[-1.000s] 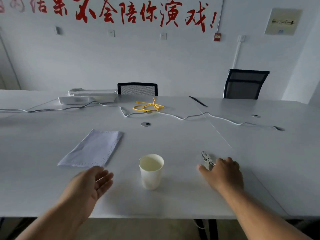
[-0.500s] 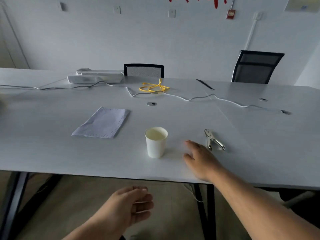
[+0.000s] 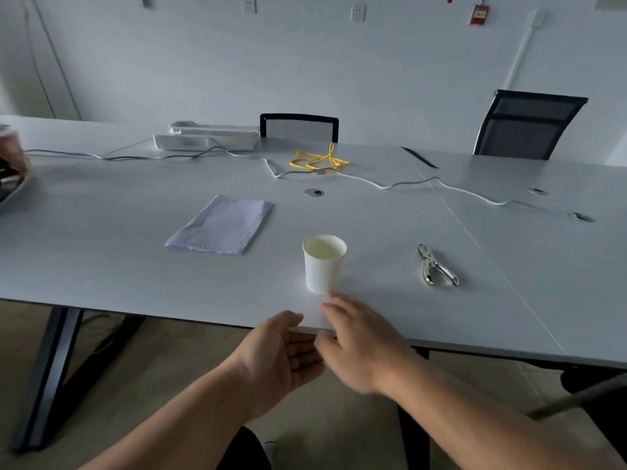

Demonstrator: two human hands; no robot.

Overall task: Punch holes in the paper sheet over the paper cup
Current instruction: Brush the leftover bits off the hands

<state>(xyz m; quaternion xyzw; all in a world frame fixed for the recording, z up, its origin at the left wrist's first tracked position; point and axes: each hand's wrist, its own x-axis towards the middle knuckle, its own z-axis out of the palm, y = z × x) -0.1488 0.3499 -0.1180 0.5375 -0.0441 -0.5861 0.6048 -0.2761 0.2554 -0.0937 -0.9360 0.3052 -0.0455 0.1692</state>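
A white paper cup [image 3: 324, 264] stands upright near the front edge of the white table [image 3: 390, 232]. A pale paper sheet [image 3: 220, 225] with rows of punched holes along its edges lies flat to the cup's left, farther back. A metal hole punch [image 3: 436, 266] lies on the table to the cup's right. My left hand [image 3: 278, 357] is at the table's front edge, palm up, fingers apart, holding nothing. My right hand [image 3: 359, 344] is next to it, just in front of the cup, fingers loosely spread and blurred, also holding nothing.
A white cable [image 3: 390, 184] and a yellow cable [image 3: 319, 161] run across the back of the table. A white device [image 3: 207, 139] sits at the back left. Two black chairs [image 3: 529, 125] stand behind the table. A table leg [image 3: 51, 368] is at lower left.
My right hand left the hole punch and drew back toward the front edge. My left hand dropped below the table, then rose beside the right. The view pulled back.
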